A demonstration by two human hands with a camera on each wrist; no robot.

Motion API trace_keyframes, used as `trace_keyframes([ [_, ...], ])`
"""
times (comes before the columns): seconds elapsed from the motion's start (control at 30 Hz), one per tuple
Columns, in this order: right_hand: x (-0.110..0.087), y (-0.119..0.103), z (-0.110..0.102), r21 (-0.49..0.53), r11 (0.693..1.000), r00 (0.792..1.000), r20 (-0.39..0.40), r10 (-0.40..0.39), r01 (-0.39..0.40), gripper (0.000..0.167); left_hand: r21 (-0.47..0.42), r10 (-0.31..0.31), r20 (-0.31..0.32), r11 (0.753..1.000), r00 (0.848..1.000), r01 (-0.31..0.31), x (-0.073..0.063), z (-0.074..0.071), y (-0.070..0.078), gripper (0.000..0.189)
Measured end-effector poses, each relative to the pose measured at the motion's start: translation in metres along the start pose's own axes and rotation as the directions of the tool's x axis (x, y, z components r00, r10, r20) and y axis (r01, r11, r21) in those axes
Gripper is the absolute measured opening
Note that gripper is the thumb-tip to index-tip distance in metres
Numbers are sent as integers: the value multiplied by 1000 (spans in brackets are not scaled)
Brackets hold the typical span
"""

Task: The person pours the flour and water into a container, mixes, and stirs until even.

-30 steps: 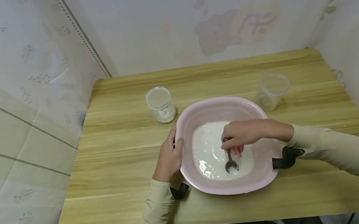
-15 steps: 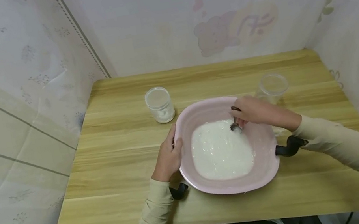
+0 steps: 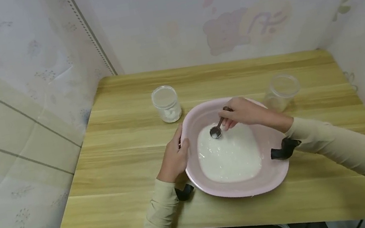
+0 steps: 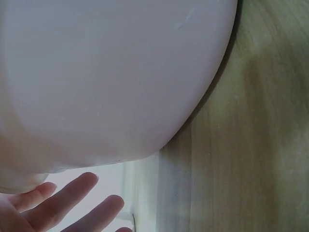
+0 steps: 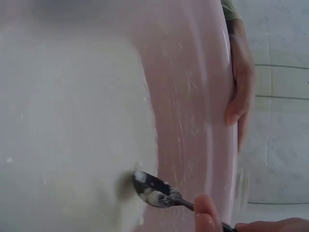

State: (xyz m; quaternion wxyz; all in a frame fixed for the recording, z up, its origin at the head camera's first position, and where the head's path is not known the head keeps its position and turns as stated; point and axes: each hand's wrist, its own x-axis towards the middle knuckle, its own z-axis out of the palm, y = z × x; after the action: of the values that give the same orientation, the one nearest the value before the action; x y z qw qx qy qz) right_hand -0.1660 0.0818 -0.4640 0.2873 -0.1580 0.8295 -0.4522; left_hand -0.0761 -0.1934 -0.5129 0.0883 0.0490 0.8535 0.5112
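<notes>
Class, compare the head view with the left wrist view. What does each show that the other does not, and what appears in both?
Only the head view: the white liquid inside the basin, the spoon, the right hand holding it, and two clear jars, the left jar and the right jar.

Only the left wrist view: a broad stretch of the basin's outer wall, with a pale streak on it.

Both: the pink basin, the left hand beside it, and the wooden table.
</notes>
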Motion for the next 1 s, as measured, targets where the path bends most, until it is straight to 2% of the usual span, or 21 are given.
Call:
trace_keyframes([
  [0.13,4,1,10,56,998,1000,24,-11,10,33,6,19,-3,1000,1000,-19,0,-1,0,60],
  [0.3,3,-1,13,65,998,1000,26,4,-6,33,7,17,0,1000,1000,-17,-1,-1,2,59],
  [0.53,0,2,1,-17,999,999,-33,30,-30,33,10,8,0,1000,1000,-8,-2,-2,2,60],
  [0.63,-1,3,1,-6,1000,998,-51,28,-29,34,15,7,-6,1000,1000,-7,-2,-3,2,60],
  [0.7,0,3,5,19,1000,999,-36,12,-11,34,21,9,-11,1000,1000,-9,-2,-3,2,60],
  [0.8,2,1,13,59,998,999,36,-17,15,35,28,21,-17,999,1000,-21,-3,-3,3,60],
  [0.9,3,1,16,56,998,996,85,-23,19,35,27,22,-8,999,1000,-21,-3,-2,4,59],
  [1.0,-1,1,9,15,1000,998,60,-5,4,33,23,8,2,1000,1000,-8,-3,-2,4,59],
])
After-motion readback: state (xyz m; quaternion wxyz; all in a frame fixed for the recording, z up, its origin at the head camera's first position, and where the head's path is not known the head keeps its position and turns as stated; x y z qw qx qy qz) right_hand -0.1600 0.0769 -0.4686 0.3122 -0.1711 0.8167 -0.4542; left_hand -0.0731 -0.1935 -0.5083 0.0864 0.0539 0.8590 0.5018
